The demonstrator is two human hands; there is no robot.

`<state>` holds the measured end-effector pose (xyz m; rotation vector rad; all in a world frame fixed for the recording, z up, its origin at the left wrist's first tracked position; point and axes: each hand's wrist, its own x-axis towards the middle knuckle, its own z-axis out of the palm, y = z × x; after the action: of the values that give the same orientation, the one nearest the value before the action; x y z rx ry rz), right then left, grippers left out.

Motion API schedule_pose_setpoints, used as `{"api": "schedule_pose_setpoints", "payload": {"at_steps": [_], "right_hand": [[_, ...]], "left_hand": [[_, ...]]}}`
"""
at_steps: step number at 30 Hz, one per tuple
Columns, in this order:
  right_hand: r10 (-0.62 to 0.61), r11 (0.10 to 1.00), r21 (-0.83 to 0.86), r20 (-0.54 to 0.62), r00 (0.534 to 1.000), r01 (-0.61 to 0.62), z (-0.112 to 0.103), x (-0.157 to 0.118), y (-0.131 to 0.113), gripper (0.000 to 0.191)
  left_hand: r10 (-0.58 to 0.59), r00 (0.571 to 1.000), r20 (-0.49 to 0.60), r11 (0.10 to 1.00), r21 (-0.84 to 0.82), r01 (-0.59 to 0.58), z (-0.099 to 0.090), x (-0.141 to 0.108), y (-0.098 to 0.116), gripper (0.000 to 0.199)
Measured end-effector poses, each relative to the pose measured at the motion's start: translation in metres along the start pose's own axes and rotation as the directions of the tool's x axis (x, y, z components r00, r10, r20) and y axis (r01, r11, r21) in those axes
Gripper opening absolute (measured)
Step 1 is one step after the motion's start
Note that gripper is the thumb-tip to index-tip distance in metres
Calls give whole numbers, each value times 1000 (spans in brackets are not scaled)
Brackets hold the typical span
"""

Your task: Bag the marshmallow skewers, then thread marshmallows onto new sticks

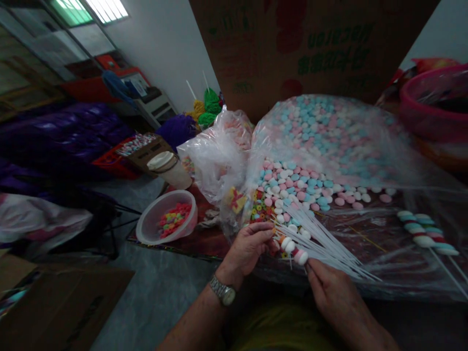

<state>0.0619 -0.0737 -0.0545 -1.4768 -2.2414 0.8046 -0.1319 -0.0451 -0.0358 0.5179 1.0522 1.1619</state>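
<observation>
Yellow-green shirt fabric fills the bottom edge, and above it the person's left hand, with a metal wristwatch, curls closed around a candy stick threaded with orange, white and pink sweets. The right hand comes in from the other side, its fingertips at the stick's pink-and-white end; whether they pinch it, I cannot tell. Just beyond the hands, a fan of thin white sticks lies over a pile of round pink and blue candies and colored candy rings. These sit on a clear plastic sheet beside a bulging bag of the same candies. A finished striped candy stick lies to the right, below a pink tub. To the left, a white bowl holds colored rings, near a cardboard box on the floor.
</observation>
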Motion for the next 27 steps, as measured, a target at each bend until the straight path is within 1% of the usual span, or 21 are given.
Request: {"api": "schedule_pose_setpoints", "payload": {"at_steps": [3, 6, 9, 11, 13, 14, 16, 17, 18, 19, 20, 21, 22, 23, 24, 25, 26, 27], "right_hand": [[-25, 1000, 4, -31, 999, 26, -1, 2, 0, 29], [-74, 996, 52, -60, 995, 77, -2, 3, 3, 28], [-95, 991, 84, -73, 993, 102, -1, 2, 5, 27], [-90, 990, 97, -99, 991, 99, 0, 3, 5, 27], [-70, 988, 124, -150, 986, 89, 1, 6, 7, 29], [-46, 987, 146, -182, 982, 73, 0, 9, 9, 31], [22, 978, 207, -237, 971, 29, -4, 18, 18, 33], [61, 969, 247, -259, 964, 5, -8, 25, 24, 34], [105, 956, 292, -287, 952, -17, -14, 32, 32, 33], [148, 941, 336, -322, 935, -33, -20, 41, 41, 32], [195, 928, 369, -362, 911, -52, -27, 50, 50, 33], [239, 919, 389, -400, 885, -72, -33, 61, 59, 34], [272, 914, 395, -431, 861, -91, -39, 73, 67, 35], [290, 915, 389, -449, 846, -107, -44, 85, 73, 35], [293, 919, 376, -452, 843, -118, -47, 97, 78, 34], [285, 924, 363, -442, 851, -121, -49, 108, 82, 32], [272, 927, 358, -428, 862, -115, -49, 118, 84, 29], [260, 927, 359, -416, 871, -105, -48, 125, 85, 25]], "left_hand": [[-30, 999, 23, 999, -13, 30, 0, 3, 3, 21], [-78, 995, 54, 994, -69, 82, -1, 7, 5, 22], [-129, 987, 100, 983, -116, 141, 3, 10, 1, 23], [-145, 982, 125, 982, -107, 158, 8, 10, -5, 23], [-137, 981, 138, 989, -43, 144, 16, 12, -10, 23], [-123, 983, 139, 992, 22, 121, 21, 14, -11, 23], [-48, 989, 138, 975, 220, 16, 31, 23, -6, 23], [21, 989, 145, 939, 337, -69, 36, 29, -1, 23], [112, 981, 158, 873, 456, -173, 42, 37, 5, 24], [219, 959, 178, 772, 570, -282, 48, 45, 13, 27], [324, 923, 208, 632, 678, -375, 54, 54, 20, 30], [403, 881, 248, 457, 779, -428, 59, 63, 26, 32], [433, 852, 293, 259, 865, -429, 65, 71, 31, 32], [426, 843, 328, 69, 917, -392, 70, 79, 33, 30], [395, 850, 348, -87, 935, -343, 74, 86, 34, 28], [357, 865, 353, -195, 934, -301, 77, 93, 33, 26], [330, 877, 348, -253, 928, -273, 80, 98, 31, 24], [321, 883, 341, -272, 927, -259, 81, 102, 30, 23]]}}
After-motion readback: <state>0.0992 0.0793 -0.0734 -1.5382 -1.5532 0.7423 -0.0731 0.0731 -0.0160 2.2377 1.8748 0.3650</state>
